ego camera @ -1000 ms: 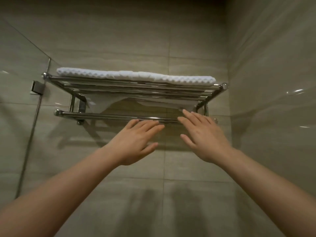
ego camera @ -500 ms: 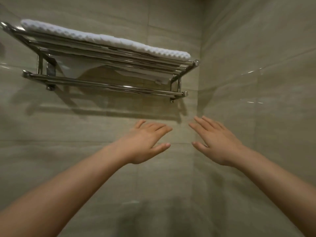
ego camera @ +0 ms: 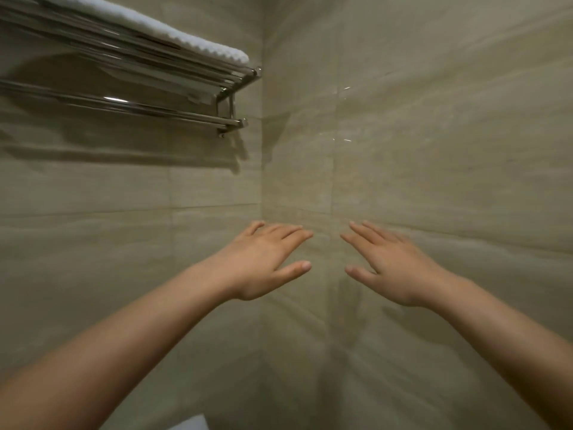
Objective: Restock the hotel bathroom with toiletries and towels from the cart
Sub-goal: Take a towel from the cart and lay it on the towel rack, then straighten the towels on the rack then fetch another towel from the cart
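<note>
A folded white towel [ego camera: 173,32] lies flat on top of the chrome wall rack [ego camera: 186,116] at the upper left. My left hand [ego camera: 263,262] and my right hand [ego camera: 387,265] hover side by side well below the rack, palms down, fingers straight and spread. Neither hand holds or touches anything. Both bare forearms reach in from the bottom corners.
Beige tiled walls meet in a corner [ego camera: 262,181] just right of the rack. A pale edge of some object [ego camera: 189,422] shows at the bottom of the view; what it is I cannot tell.
Both hands have dropped away from the rack's lower bar and now hang in front of the wall. The view has swung right, so the rack sits further up and left.
</note>
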{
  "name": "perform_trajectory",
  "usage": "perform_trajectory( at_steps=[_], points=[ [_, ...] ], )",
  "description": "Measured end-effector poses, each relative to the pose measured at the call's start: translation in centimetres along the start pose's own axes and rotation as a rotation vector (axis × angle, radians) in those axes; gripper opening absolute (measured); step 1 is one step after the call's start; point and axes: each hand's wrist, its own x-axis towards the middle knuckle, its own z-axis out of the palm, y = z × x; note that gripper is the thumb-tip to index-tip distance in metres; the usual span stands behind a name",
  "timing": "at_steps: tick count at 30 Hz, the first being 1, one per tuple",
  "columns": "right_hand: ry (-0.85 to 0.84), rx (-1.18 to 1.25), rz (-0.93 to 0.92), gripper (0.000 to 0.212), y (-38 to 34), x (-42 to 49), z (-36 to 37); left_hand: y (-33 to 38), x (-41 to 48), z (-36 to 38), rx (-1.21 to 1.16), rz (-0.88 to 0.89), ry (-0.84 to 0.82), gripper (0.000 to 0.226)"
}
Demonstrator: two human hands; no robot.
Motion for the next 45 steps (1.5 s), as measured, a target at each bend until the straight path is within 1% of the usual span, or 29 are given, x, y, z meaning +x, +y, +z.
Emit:
perform_trajectory(
  at_steps=[2,5,9,12,17,21,27,30,33,35,40,43,45],
  points=[
    [-0.043,-0.010,0.057,0.064,0.9,-3.1,-0.4,2.5,0.2,0.4,-0.031,0.058,-0.007,0.061],
    [-0.100,0.004,0.145,0.065,2.3,-8.0,-1.2,6.4,0.8,0.9,-0.059,0.169,-0.024,0.071],
    [-0.127,0.047,0.236,0.066,3.9,-15.2,-2.3,12.3,1.1,1.2,-0.126,0.279,-0.025,0.063],
    [-0.148,0.025,0.297,0.066,5.2,-20.7,-3.2,17.3,0.6,0.9,-0.168,0.355,-0.031,0.069],
    [-0.195,0.026,0.448,0.067,7.6,-31.7,-5.7,26.8,-1.6,-0.5,-0.243,0.480,-0.039,0.061],
    [-0.240,0.015,0.561,0.067,8.9,-41.0,-8.2,35.1,-3.8,-2.2,-0.299,0.603,-0.067,0.062],
    [-0.272,-0.039,0.715,0.066,9.9,-53.8,-12.1,46.8,-6.0,-4.8,-0.396,0.797,-0.029,0.064],
    [-0.312,-0.065,0.803,0.066,10.2,-59.6,-14.0,52.8,-6.7,-5.7,-0.421,0.874,-0.038,0.061],
    [-0.349,-0.077,0.911,0.066,10.5,-65.1,-15.9,58.5,-7.3,-6.3,-0.443,0.959,-0.030,0.063],
    [-0.365,-0.088,0.977,0.066,10.9,-68.6,-16.9,62.2,-7.9,-6.7,-0.468,1.016,-0.020,0.070],
    [-0.397,-0.099,1.123,0.067,12.3,-75.8,-18.5,70.3,-9.1,-7.9,-0.522,1.153,-0.035,0.073],
    [-0.407,-0.078,1.200,0.066,13.6,-79.4,-18.8,74.8,-9.5,-8.6,-0.527,1.222,-0.068,0.064],
    [-0.414,-0.080,1.249,0.066,14.5,-81.5,-18.8,77.7,-9.7,-8.9,-0.518,1.268,-0.067,0.062]
  ],
)
